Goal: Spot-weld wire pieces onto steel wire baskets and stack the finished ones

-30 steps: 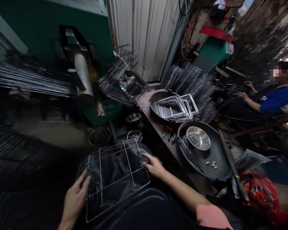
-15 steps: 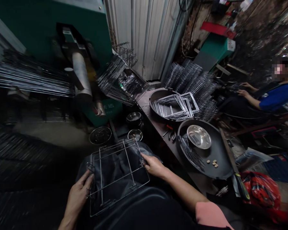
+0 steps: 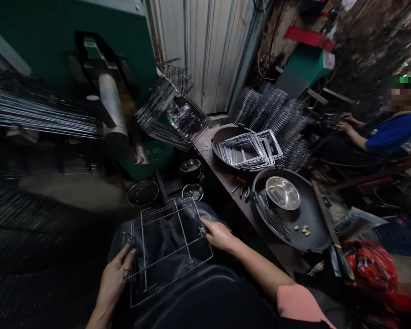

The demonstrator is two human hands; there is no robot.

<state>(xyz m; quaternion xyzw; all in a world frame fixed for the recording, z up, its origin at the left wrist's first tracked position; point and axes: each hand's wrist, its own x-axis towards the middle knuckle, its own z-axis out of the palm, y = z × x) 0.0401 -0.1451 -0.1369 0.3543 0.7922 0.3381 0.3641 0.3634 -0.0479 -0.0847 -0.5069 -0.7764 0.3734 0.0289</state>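
A rectangular wire frame (image 3: pixel 183 220) with crossing wires and small fittings at its sides is held above my lap, over a dark apron (image 3: pixel 205 278). My left hand (image 3: pixel 115 269) pinches its left side, thumb and fingers closed round the wire. At the right side, my right hand (image 3: pixel 219 235) grips the wire near a small fitting. Past the frame's far edge stand small metal bowls, one of them a round bowl (image 3: pixel 192 192) close to the wire.
A green machine (image 3: pixel 130 27) stands ahead on the left, with wire frames (image 3: pixel 173 107) beside it. On the bench to the right are a black pan (image 3: pixel 226 167) of wire frames and another pan (image 3: pixel 311 233) holding a steel bowl (image 3: pixel 282 193). A co-worker (image 3: pixel 390 132) sits at far right.
The view has shifted slightly, so the bench and pans sit a little further left. Both hands keep their hold on the wire frame, which has barely moved.
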